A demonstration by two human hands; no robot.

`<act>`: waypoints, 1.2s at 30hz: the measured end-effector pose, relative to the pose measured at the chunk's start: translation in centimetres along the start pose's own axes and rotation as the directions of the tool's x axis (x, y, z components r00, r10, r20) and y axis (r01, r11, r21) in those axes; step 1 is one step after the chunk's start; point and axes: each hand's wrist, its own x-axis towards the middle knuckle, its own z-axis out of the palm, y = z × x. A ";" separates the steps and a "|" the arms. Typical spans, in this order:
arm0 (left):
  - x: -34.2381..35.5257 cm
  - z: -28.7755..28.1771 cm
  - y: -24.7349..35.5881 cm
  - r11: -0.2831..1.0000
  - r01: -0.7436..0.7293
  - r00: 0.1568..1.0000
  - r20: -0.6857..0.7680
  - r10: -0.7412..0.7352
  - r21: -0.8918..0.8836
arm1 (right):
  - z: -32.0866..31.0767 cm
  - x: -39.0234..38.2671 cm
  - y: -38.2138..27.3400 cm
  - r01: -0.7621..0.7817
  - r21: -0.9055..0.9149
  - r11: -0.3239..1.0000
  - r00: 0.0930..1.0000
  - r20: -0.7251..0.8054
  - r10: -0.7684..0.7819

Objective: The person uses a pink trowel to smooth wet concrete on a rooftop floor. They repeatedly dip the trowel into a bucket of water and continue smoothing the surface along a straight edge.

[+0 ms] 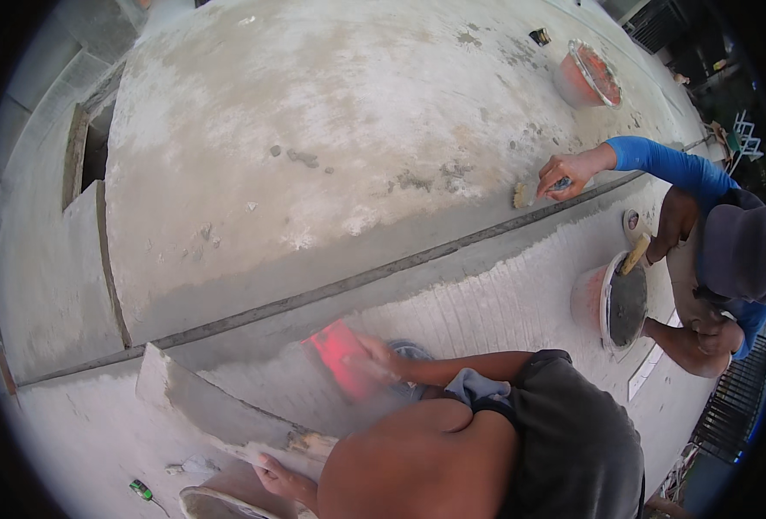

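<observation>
Neither my left hand nor my right hand shows; the working hands here belong to two other people. Close below, a bent person in a dark shirt (577, 441) moves a red plastering float (335, 359), blurred, over wet grey mortar. That person's other hand (284, 480) is at the edge of a mortar-smeared board (219, 402). At the right, a person in a blue sleeve (673, 163) holds a pale-bristled brush (523, 195) near a long dark groove (357, 277). A yellowish tool (635, 253) in that person's other hand rests over a bucket (592, 298) of grey mortar.
A second mortar-smeared bucket (575, 80) stands on the pale concrete at upper right. A rectangular opening (96, 160) is at the left. Near the lower edge are a round-rimmed container (201, 495) and a small green object (141, 490). A fence (730, 406) borders the right.
</observation>
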 end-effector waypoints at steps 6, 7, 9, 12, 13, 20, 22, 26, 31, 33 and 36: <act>-0.8 0.5 1.2 0.983 0.008 0.990 0.140 0.018 -0.184 | -0.6 0.3 0.1 0.031 -0.082 0.996 1.000 -0.001 -0.031; -0.8 0.7 1.2 0.979 0.002 0.990 0.138 0.027 -0.204 | -0.6 0.4 -0.1 0.039 -0.069 0.997 0.999 -0.017 -0.041; -1.1 0.4 1.0 0.973 -0.007 0.992 0.117 0.035 -0.231 | -0.7 0.9 -0.4 -0.035 -0.049 0.998 0.999 0.005 0.035; -1.7 0.4 1.3 0.961 0.066 0.990 0.135 -0.030 -0.269 | -0.4 1.4 -0.6 -0.081 -0.053 0.995 0.997 0.008 0.081; -1.3 0.7 1.5 0.952 0.067 0.989 0.144 -0.025 -0.299 | -0.2 1.9 -0.8 -0.084 -0.061 0.995 0.996 0.013 0.085; -1.6 -1.1 1.6 0.932 0.192 0.979 0.122 -0.162 -0.309 | 0.2 1.7 -1.6 -0.322 -0.059 0.945 0.944 0.057 0.326; -1.7 -0.8 0.8 0.919 0.240 0.969 0.140 -0.205 -0.312 | 0.2 2.1 -2.9 -0.388 0.076 0.919 0.922 0.032 0.387; -2.2 -0.8 0.7 0.918 0.278 0.960 0.121 -0.254 -0.281 | 1.9 6.7 -8.4 -0.328 -0.289 0.900 0.936 0.030 0.351; -2.8 -0.4 1.4 0.941 0.261 0.965 0.075 -0.251 -0.217 | 5.6 15.8 -14.8 0.138 -0.851 0.507 0.960 0.241 0.144; -3.0 -0.4 1.6 0.937 0.272 0.962 0.083 -0.260 -0.219 | 6.4 18.9 -14.8 0.443 -0.874 0.200 0.892 0.452 -0.005; -3.4 -0.4 1.6 0.937 0.279 0.960 0.074 -0.269 -0.208 | 8.0 20.6 -13.3 0.537 -0.839 0.088 0.842 0.540 0.002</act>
